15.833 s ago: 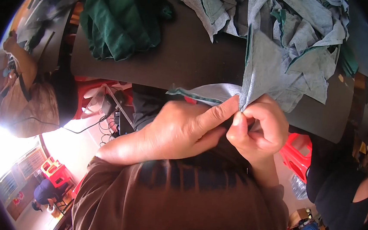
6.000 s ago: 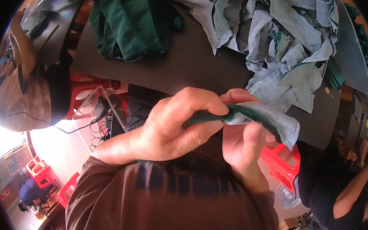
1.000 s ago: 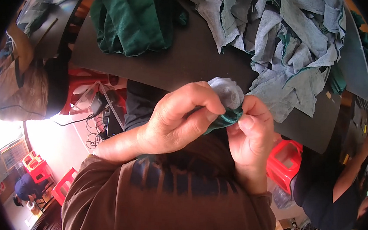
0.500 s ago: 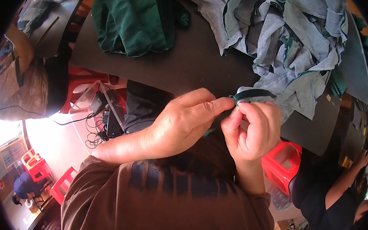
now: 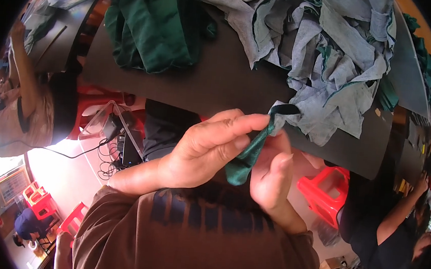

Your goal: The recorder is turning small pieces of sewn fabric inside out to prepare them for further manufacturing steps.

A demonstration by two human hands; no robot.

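Observation:
Between my hands hangs a shiny green fabric strip [image 5: 246, 162], narrow at the top and wider at its lower end. My left hand [image 5: 207, 146] pinches it along its left edge, index finger stretched to the narrow upper part. My right hand [image 5: 273, 177] is on the strip's other side, thumb raised and apart from the fingers, which are partly hidden and blurred. At the top the strip bends into a dark loop beside a small grey edge of cloth. Beyond it, a heap of grey fabric pieces [image 5: 327, 67] with green edging lies on the dark table [image 5: 220, 79].
A folded green cloth [image 5: 153, 28] lies at the table's far left. Red stools [image 5: 324, 193] stand below the table at right and left. A clear box [image 5: 107, 126] with black cables is at left. Other people [image 5: 385, 229] sit on both sides.
The green strip, bunched at my fingertips before, now hangs down between my hands. My right hand has loosened from its pinch and turned, thumb up. The view has shifted slightly.

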